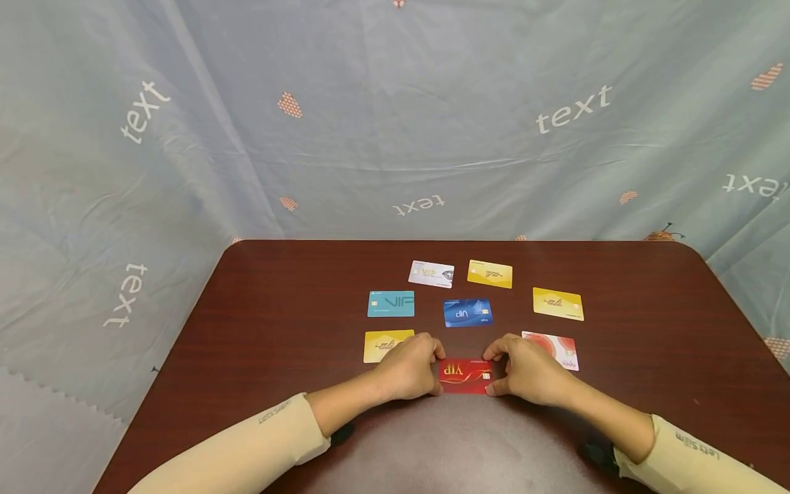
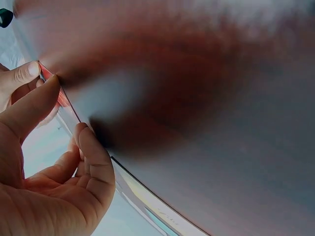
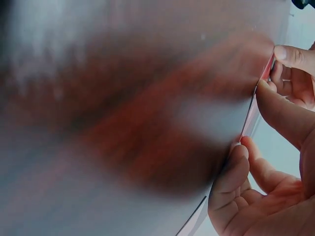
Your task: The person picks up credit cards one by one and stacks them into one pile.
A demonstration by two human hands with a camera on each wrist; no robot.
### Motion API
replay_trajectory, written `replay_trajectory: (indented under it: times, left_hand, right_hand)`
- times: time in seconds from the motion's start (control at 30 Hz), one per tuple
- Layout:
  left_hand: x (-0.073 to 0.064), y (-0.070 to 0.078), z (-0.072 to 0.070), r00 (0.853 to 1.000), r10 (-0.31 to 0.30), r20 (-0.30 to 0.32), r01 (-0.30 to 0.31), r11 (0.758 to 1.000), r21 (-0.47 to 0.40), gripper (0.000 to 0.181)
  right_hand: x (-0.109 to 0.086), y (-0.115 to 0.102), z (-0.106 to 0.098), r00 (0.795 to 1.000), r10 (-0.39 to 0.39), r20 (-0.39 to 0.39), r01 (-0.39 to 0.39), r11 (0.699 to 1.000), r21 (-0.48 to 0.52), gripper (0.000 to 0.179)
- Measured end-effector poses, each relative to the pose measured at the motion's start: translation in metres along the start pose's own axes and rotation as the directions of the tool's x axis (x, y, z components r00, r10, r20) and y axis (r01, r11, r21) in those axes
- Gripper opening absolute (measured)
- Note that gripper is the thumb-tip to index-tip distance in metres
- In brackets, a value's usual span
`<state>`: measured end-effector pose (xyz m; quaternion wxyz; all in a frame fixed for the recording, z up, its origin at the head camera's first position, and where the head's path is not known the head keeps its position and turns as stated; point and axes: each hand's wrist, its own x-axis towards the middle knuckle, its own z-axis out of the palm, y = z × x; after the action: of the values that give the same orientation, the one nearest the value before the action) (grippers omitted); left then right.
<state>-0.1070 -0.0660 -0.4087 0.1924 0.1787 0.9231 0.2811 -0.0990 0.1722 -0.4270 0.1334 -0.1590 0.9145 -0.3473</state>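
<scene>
A red VIP card (image 1: 465, 384) lies flat on the dark wooden table, its print upside down in the head view. At its left end, my left hand (image 1: 406, 367) pinches the card between thumb and fingertips at the near and far corners. My right hand (image 1: 532, 370) holds the right end the same way. In the left wrist view, the card (image 2: 64, 100) shows as a thin red strip at the fingertips. A gold card (image 1: 378, 343) is partly hidden behind the left hand. Behind the right hand lies a white card with red circles (image 1: 564, 351).
Farther back lie a teal VIP card (image 1: 390, 304), a blue VIP card (image 1: 467, 313), a white VIP card (image 1: 426, 274) and gold cards (image 1: 490, 274) at the rear and right. A grey patterned cloth (image 1: 370, 137) hangs behind the table (image 1: 296, 295).
</scene>
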Motion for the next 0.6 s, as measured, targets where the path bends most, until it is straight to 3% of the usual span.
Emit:
replay_trajectory:
  times: [0.33, 0.6]
  left_hand:
    - [-0.010, 0.002, 0.004, 1.000, 0.015, 0.015, -0.016, 0.999, 0.045, 0.042]
    - [-0.018, 0.004, 0.006, 0.999, 0.031, 0.027, -0.032, 0.997, 0.068, 0.042]
  right_hand:
    - [-0.009, -0.005, 0.004, 1.000, 0.013, 0.017, -0.013, 1.000, 0.008, 0.044]
    - [-0.017, -0.006, 0.008, 1.000, -0.021, 0.016, 0.021, 1.000, -0.010, 0.044]
